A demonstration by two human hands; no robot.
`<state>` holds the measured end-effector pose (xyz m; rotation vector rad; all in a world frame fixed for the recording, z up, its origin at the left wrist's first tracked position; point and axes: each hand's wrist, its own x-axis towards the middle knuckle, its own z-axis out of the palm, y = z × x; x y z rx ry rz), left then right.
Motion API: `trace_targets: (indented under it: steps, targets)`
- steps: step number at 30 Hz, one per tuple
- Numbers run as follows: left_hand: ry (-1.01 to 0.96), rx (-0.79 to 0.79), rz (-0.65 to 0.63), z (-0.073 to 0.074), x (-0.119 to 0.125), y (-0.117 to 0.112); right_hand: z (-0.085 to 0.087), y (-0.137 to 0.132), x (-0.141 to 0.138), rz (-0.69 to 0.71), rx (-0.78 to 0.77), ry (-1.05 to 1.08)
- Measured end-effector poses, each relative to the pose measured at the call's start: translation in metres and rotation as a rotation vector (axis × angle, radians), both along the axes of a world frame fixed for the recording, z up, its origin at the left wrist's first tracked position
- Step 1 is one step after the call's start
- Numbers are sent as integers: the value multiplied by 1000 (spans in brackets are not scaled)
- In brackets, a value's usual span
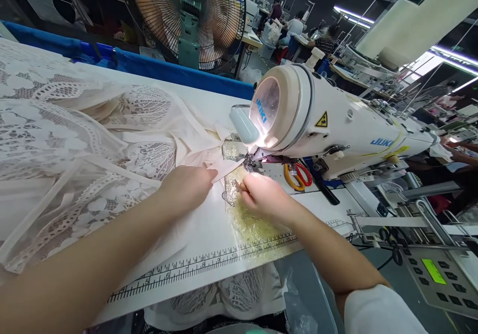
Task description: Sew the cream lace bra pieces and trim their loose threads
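A cream lace garment (149,105) with cups and narrow bands spreads over the left of the sewing table. My left hand (188,187) is closed on a pale fabric strip (228,166) of it. That strip runs right, up to the presser foot (249,161) of a white JUKI sewing machine (287,110). Just in front of the foot is my right hand (265,194), its fingers curled together. Whatever the right fingers pinch is hidden. Both hands are close to the lit needle area.
Scissors (295,175) with orange and red handles lie right of the needle. A ruler strip (201,264) follows the table's front edge. Another lace piece (239,294) hangs below the edge. Behind stand a fan (189,25) and people at other machines. A control panel (435,274) is at right.
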<state>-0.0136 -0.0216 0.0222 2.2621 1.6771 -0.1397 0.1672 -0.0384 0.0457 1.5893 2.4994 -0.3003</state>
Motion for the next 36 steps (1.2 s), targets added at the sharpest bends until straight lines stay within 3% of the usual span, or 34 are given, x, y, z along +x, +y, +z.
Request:
trace_targets:
  steps: [4,12,17,22,26,30,33,36]
  targets:
    - [49,-34,7,0,0,2,2,1,5,-28,8,8]
    - [61,-29,8,3,0,2,-22,31,-23,-80,143,1]
    - [73,-29,8,3,0,3,-30,39,-30,-81,120,-19]
    - [68,-34,-3,2,-1,3,-25,31,-26,-75,71,-57]
    - [72,-35,-5,3,0,2,-9,12,-9,-72,0,-75]
    - [68,-38,9,2,0,3,1,-9,31,1,-82,-35]
    - [70,-34,22,1,0,3,-5,-18,63,44,70,70]
    - [79,-39,30,4,2,2,-22,-23,82,232,301,184]
